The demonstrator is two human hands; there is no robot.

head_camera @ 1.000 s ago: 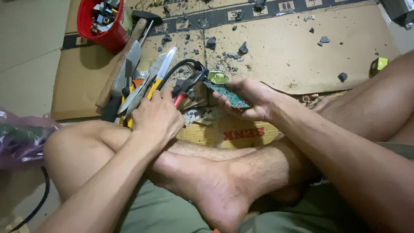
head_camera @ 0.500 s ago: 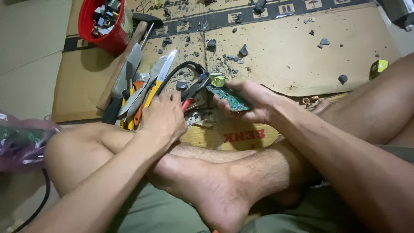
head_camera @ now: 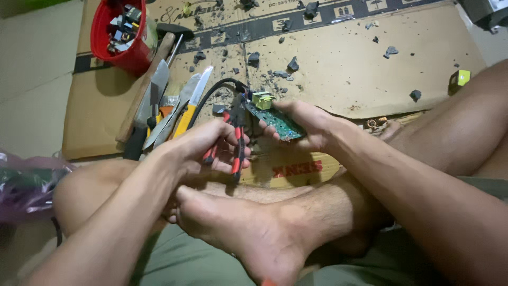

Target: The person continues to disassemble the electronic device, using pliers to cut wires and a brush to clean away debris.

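Note:
My left hand (head_camera: 203,145) grips a pair of pliers (head_camera: 233,143) with red and black handles, the jaws pointing up toward the board. My right hand (head_camera: 307,124) holds a small green circuit board (head_camera: 275,119) with a yellow component (head_camera: 262,99) at its far end. A black cable (head_camera: 211,92) runs from the board's end out to the left. Both hands are above my crossed legs, with the plier tips close to the board's left edge.
A flattened cardboard sheet (head_camera: 344,63) covers the floor, strewn with dark broken bits. A red bucket (head_camera: 119,37) of parts stands far left. A hammer (head_camera: 151,79), knives and a yellow-handled tool (head_camera: 188,114) lie beside it. A purple bag (head_camera: 26,182) sits at left.
My left hand has lifted the red-handled pliers off the cardboard and brought them up to the circuit board. The right hand keeps holding the board.

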